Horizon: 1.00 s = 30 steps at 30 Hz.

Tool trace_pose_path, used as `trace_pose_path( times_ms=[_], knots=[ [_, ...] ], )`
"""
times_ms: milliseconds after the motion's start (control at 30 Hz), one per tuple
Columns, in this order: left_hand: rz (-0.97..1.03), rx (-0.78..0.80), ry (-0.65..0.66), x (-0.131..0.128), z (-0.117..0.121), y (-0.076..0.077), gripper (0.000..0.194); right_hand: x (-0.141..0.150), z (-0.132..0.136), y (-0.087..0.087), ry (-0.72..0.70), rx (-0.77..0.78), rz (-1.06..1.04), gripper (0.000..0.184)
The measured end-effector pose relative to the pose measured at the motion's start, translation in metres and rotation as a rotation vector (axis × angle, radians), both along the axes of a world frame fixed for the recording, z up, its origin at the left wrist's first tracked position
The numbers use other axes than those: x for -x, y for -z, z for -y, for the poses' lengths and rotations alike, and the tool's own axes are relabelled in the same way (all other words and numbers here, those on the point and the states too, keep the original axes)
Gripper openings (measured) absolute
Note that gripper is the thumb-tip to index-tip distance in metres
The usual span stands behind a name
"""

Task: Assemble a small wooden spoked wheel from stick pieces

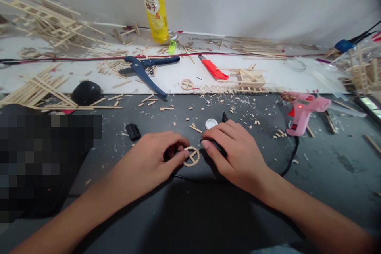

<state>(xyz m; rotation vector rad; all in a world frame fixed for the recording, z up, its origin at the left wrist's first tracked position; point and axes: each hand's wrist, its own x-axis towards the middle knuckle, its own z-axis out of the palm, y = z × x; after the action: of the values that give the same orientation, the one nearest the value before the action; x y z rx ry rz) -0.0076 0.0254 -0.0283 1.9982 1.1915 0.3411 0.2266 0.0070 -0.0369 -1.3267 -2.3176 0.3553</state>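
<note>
My left hand [160,152] pinches the rim of a small wooden wheel [195,161], made of short stick pieces with spokes inside a ring, between thumb and fingers. Just to the right, my right hand [235,149] curls over a dark object, mostly hidden under the fingers. A black pointed tip [224,116] sticks out beyond its knuckles, seemingly part of that object. Touching or very near the right fingers is a white round cap [211,124]. A black ribbed piece [132,131] lies beyond the left wrist.
Behind lie blue-handled cutters [145,73], a red utility knife [212,67], another wooden wheel [187,84] and a stick frame [250,77]. A pink glue gun [303,111] with its cord is at right. A yellow bottle [154,6] stands at back; sticks [38,87] pile left.
</note>
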Motion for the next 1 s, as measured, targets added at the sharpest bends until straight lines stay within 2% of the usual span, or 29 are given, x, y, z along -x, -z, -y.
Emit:
trace_pose_path(
  times_ms=[100, 200, 300, 400, 567, 700, 833, 933, 1000],
  knots=[
    [0.025, -0.229, -0.044, -0.002, -0.004, 0.007, 0.019, -0.005, -0.009, 0.004, 0.021, -0.075, 0.11, 0.024],
    [0.012, -0.32, -0.038, -0.007, -0.011, 0.012, 0.024, -0.008, -0.013, 0.004, 0.09, -0.105, 0.126, 0.024],
    [-0.104, -0.39, 0.006, -0.014, -0.018, 0.017, 0.026, -0.012, -0.016, -0.003, 0.304, -0.077, 0.196, 0.022],
    [-0.193, -0.451, 0.033, -0.019, -0.023, 0.02, 0.025, -0.015, -0.019, -0.012, 0.48, 0.029, 0.337, 0.032],
    [-0.233, -0.531, 0.022, -0.02, -0.023, 0.021, 0.02, -0.014, -0.019, -0.018, 0.452, 0.091, 0.512, 0.037],
    [-0.308, -0.598, 0.126, -0.02, -0.023, 0.018, 0.016, -0.016, -0.018, -0.017, 0.41, 0.118, 0.564, 0.044],
    [-0.384, -0.637, 0.195, -0.021, -0.024, 0.014, 0.015, -0.018, -0.017, -0.02, 0.394, 0.102, 0.436, 0.042],
    [-0.401, -0.595, 0.19, -0.021, -0.024, 0.012, 0.019, -0.019, -0.015, -0.023, 0.378, 0.042, 0.168, 0.031],
    [-0.398, -0.552, 0.179, -0.021, -0.024, 0.011, 0.022, -0.019, -0.014, -0.024, 0.308, 0.057, -0.036, 0.025]
  ],
)
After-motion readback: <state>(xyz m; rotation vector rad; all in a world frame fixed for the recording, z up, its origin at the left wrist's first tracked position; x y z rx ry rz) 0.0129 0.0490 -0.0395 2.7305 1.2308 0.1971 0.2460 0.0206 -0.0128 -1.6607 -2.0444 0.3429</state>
